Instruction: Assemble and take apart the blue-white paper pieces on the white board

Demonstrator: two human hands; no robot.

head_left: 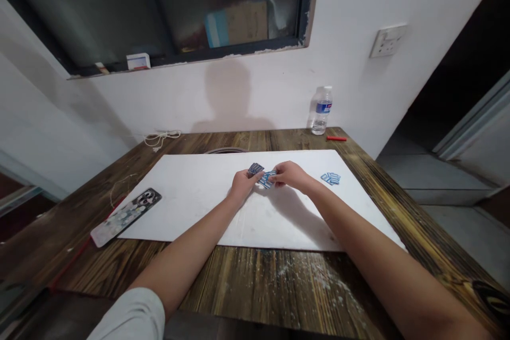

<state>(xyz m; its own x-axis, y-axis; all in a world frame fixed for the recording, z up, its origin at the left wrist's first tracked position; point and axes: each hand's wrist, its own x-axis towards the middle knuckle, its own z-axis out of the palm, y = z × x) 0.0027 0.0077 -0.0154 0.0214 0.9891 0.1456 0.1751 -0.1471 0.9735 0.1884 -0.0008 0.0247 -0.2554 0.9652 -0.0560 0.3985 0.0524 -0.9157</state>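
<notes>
Over the middle of a white board (191,202), my left hand (240,187) is closed on a small fan of dark-backed cards (255,168). My right hand (292,174) pinches blue-and-white cards (266,180) close beside them. The two groups meet or overlap near my left thumb; whether my left hand also grips the blue ones I cannot tell. Several similar blue-and-white cards (330,178) lie loosely spread on the board, right of my right hand. The print on the cards is too small to read.
The board lies on a dark wooden table (255,281). A patterned phone (126,216) rests across its left edge. Behind stand a water bottle (322,111) and a red stick-like object (337,138). A white cable (161,138) lies at the back left, below the window.
</notes>
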